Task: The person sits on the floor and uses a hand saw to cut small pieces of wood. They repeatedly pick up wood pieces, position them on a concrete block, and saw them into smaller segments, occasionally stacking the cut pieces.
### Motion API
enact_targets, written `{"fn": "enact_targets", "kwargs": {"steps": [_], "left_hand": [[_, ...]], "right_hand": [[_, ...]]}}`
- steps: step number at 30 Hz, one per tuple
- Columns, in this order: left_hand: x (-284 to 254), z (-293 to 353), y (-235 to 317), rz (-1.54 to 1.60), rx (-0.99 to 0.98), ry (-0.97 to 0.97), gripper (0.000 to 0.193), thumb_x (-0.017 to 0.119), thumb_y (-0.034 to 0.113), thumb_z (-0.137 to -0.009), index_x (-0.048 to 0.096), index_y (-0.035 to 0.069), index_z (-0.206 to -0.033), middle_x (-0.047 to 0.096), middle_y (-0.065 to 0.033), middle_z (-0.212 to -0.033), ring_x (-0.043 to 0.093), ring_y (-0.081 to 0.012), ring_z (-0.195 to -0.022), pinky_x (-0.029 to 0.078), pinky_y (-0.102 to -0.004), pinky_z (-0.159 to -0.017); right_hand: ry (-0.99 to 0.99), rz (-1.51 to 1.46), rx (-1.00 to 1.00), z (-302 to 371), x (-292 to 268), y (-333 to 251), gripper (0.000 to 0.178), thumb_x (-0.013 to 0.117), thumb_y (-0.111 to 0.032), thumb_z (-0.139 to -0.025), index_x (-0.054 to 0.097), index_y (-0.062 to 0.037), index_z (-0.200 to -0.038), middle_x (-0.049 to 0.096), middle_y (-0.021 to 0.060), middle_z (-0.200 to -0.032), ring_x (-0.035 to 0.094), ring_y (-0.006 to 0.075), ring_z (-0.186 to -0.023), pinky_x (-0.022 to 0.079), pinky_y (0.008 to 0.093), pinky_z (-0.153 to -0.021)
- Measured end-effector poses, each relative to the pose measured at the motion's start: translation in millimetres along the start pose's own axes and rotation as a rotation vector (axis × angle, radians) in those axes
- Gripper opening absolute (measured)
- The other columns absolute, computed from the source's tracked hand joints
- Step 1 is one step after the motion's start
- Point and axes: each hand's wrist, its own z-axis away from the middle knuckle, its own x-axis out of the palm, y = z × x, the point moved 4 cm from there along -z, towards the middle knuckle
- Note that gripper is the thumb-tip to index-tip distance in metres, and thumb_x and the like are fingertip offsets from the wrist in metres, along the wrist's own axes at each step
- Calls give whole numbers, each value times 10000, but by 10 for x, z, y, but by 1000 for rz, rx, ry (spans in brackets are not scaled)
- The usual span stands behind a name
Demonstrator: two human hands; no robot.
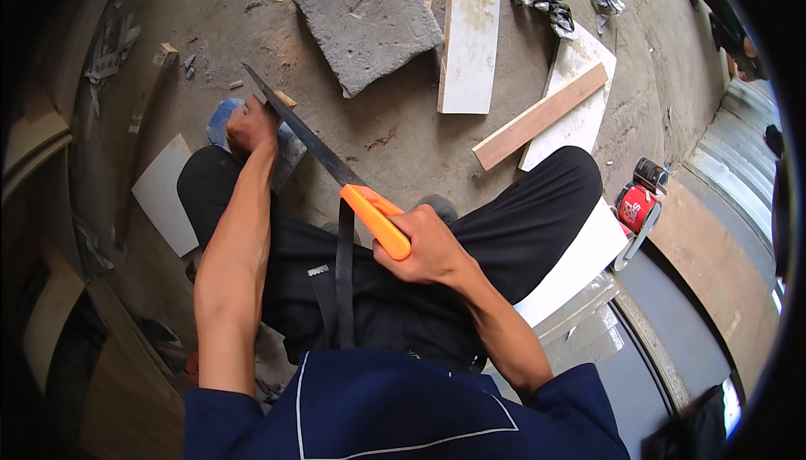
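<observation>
My right hand (426,246) is wrapped round the orange handle of a hand saw (375,216). The dark blade slants up and to the left, its tip just beyond my left hand (252,127). That hand is closed, fingers curled down beside the blade; whatever they grip is hidden. Right by it are a blue item (222,122), partly covered by the hand, and a pale board piece (290,151) partly behind the blade. Whether my left hand touches either one, I cannot tell. A black strap (345,279) lies across my lap below the saw handle.
Ahead on the floor lie a grey concrete slab (365,19), a white board (470,49), and a brown wood strip (541,116) resting across another white board (588,57). A white panel (168,196) leans at my left knee. Red and black cans (635,206) stand at right.
</observation>
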Motion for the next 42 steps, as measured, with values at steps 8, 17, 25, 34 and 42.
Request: {"fn": "enact_targets", "kwargs": {"steps": [8,17,25,34,42], "left_hand": [[141,-46,-128,113,85,-8,475,549,468,-804,676,29,-674,634,-206,-674,613,-391,-603,422,-476,-556],[79,-20,7,20,43,111,414,523,388,-786,674,23,-662,629,-233,-670,610,-424,-622,426,-504,-576],[124,-46,-25,21,43,117,435,543,402,-756,624,0,-611,603,-248,-646,579,-428,-582,386,-520,-547],[130,-76,-98,38,51,101,424,563,412,-740,625,19,-593,602,-233,-628,573,-427,-577,388,-497,-537],[137,-55,-90,88,94,90,430,558,408,-745,642,5,-620,602,-240,-644,589,-413,-580,406,-486,-550]], "right_hand": [[45,17,-108,-158,73,65,183,660,-159,-732,586,5,-701,562,185,-595,560,364,-520,464,394,-535],[158,-32,-135,24,-104,-45,109,650,-99,-719,588,-13,-695,551,142,-566,553,312,-485,452,356,-509],[121,4,-73,-137,83,231,173,644,-142,-693,546,-3,-661,543,183,-576,551,386,-533,453,409,-528],[70,2,-22,-87,111,193,186,651,-158,-699,589,17,-704,562,210,-596,570,414,-563,467,436,-552],[89,-31,-75,-163,99,171,181,653,-159,-724,577,4,-705,551,191,-591,547,381,-529,449,417,-543]]}}
